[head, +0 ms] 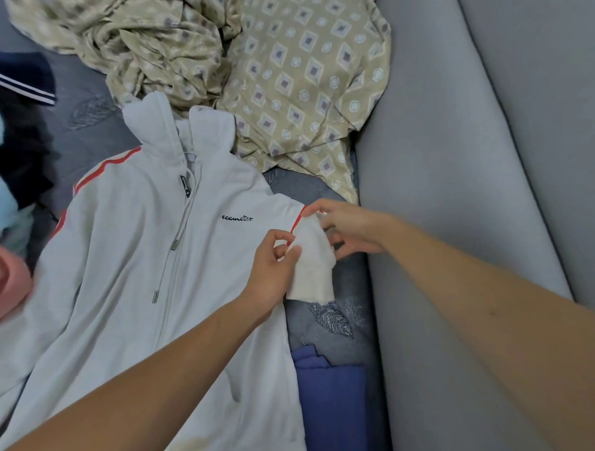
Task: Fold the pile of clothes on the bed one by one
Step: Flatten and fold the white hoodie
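Hoodie [146, 264] lies face up and flat on the bed [97, 130], its hood at twelve o'clock and its hem toward six, so its long axis runs up and down the view. Both hands work at its three o'clock shoulder, where the sleeve [311, 259] is bunched and turned white-side out. The left hand [271, 268] pinches the sleeve's near edge between thumb and curled fingers; the right hand [343, 227] grips its far edge by the red stripe [297, 222]. The sleeve sits between the two hands, at three o'clock from the zip, hanging toward five. My guess is that the sleeve must be straightened before it folds across the chest toward nine o'clock. More unfolded clothes [8, 168] wait at nine o'clock, and a patterned sheet [294, 80] lies crumpled at twelve.
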The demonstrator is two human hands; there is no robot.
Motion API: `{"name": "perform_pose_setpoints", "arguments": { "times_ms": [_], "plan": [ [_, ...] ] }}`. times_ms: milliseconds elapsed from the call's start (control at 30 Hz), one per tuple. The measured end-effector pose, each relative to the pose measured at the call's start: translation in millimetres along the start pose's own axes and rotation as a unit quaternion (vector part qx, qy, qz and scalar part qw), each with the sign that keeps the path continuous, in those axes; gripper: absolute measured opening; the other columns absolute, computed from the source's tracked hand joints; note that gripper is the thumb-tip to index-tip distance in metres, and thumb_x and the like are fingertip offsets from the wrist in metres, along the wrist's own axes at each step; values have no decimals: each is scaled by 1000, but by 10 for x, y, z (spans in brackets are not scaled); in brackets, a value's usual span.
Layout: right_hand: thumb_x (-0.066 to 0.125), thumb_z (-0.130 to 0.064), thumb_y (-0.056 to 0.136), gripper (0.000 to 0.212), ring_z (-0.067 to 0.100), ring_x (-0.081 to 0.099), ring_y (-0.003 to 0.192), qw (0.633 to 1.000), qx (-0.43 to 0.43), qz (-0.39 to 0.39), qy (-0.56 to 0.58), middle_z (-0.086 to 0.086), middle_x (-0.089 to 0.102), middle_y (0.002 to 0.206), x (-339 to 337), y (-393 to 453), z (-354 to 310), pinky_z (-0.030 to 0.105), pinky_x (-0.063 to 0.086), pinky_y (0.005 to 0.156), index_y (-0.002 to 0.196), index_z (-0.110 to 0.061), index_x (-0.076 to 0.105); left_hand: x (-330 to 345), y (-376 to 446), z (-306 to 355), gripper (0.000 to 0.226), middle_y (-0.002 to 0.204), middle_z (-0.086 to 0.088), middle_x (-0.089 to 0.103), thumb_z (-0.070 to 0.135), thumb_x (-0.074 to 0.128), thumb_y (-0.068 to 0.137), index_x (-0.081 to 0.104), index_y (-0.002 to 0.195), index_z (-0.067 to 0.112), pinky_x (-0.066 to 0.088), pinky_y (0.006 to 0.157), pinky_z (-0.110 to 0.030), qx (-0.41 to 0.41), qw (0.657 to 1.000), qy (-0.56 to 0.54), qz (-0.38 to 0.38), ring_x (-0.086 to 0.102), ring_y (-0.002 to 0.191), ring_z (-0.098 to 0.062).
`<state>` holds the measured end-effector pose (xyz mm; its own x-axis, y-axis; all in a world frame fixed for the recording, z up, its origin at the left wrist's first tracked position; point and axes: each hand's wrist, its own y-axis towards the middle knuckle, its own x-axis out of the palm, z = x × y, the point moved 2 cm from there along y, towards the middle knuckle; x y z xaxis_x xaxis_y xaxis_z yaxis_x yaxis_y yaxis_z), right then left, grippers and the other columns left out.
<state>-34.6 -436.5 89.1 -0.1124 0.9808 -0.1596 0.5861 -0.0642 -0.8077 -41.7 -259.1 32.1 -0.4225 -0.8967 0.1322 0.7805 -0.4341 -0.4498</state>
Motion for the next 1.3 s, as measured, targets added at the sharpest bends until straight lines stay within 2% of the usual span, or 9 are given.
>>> {"name": "perform_pose_setpoints", "arguments": {
  "times_ms": [167,367,500,567,700,933,1000,1133,1300],
  "plan": [
    [54,22,87,62,32,71,93,998,-40,-52,-17,12,64,115,79,-32,149,40,65,71,133,-19,61,-125,-71,46,12,85,-11,58,14,42,110,50,108,23,35,45,-23,-78,997,28,1,51,62,-17],
    [78,-9,84,5,3,50,64,952,-199,59,-225,-6,61,70,379,138,105,25,44,63,81,-12,75,-388,-207,242,49,86,-4,69,62,46,102,67,100,18,48,58,-26,-217,971,-33,-90,65,71,-16],
    [73,-35,84,36,17,51,67,940,-249,78,-221,10,60,71,543,357,90,37,40,67,74,-1,68,-725,-260,256,71,99,-5,72,82,57,84,74,117,21,55,66,-35,-215,964,7,-158,71,83,-22],
    [72,-41,88,33,9,48,67,939,-267,71,-205,4,58,67,638,407,39,34,39,66,73,-11,69,-870,-272,244,78,126,-2,70,78,69,70,67,131,29,62,87,-42,-181,973,39,-141,72,109,-24],
    [65,-58,87,40,9,45,64,933,-288,84,-201,11,58,66,813,515,-69,36,38,64,67,-23,67,-1099,-302,193,70,124,-4,64,34,95,69,60,129,33,62,91,-44,-77,992,85,-57,71,106,-22],
    [66,-33,100,36,2,38,53,944,-251,70,-201,-15,42,53,957,574,-88,24,30,58,69,-20,53,-1430,-302,89,16,106,-1,79,21,65,101,77,111,17,54,89,-27,-30,997,40,60,74,103,-16],
    [77,-36,90,22,5,55,68,947,-228,43,-221,-14,61,74,992,554,-35,26,43,64,97,-21,63,-1474,-340,111,17,103,0,80,21,62,103,78,108,17,53,88,-27,-21,997,34,71,74,97,-12],
    [82,-36,81,58,15,54,115,910,-213,40,-354,-6,61,124,1018,617,76,38,45,96,132,-32,55,-1588,-400,143,22,93,-4,80,31,68,100,80,99,13,56,79,-25,-20,994,17,109,75,85,-14],
    [58,-26,101,18,33,60,102,847,-227,154,-455,4,62,95,1036,758,173,42,38,79,84,-19,58,-1743,-428,163,26,82,-5,78,33,71,98,80,91,9,58,65,-23,-1,990,5,142,74,75,-15]
  ]
}}
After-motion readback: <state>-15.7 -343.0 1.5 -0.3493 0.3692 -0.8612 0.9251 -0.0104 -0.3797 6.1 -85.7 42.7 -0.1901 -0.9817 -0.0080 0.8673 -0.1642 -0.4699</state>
